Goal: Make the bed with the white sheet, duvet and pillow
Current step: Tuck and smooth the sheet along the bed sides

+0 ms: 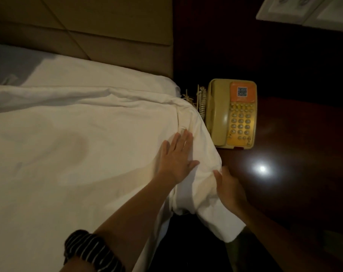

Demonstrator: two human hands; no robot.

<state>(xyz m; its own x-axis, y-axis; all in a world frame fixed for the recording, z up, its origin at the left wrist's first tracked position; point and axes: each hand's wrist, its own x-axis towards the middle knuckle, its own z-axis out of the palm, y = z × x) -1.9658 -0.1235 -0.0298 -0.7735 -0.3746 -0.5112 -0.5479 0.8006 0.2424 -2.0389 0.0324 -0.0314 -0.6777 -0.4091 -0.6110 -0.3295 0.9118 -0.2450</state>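
Duvet (78, 144), white and faintly creased, is lying spread across the bed and filling most of the view, with its upper edge bunching into a soft ridge. Beyond that ridge a strip of white sheet (100, 75) is showing, running up to the padded beige headboard (88, 26). At the bed's side the duvet is spilling over the edge and hanging down in loose folds beside the dark wooden nightstand (294, 134).

The person's left hand (175, 160) is lying flat on top of the duvet near that edge, fingers straight and slightly spread, pressing the fabric down and gripping nothing. A dark cuff with thin pale stripes (92, 250) is sitting on the left forearm.

The right hand (230, 188) is reaching in from the nightstand side and touching the overhanging bulge of the duvet just below the left hand. Its thumb is resting against the cloth, but the fingers are partly hidden by the fold, so I cannot tell whether it is pinching the fabric or only pushing against it.

On the nightstand, just beside the hanging duvet, a cream telephone (232, 114) with an orange label is sitting with its handset in the cradle, and its coiled cord (202, 103) is lying between it and the bed. A bright spot of reflected light (262, 168) is glowing on the polished wood near the right hand. A pale switch panel (296, 8) is showing at the upper right.
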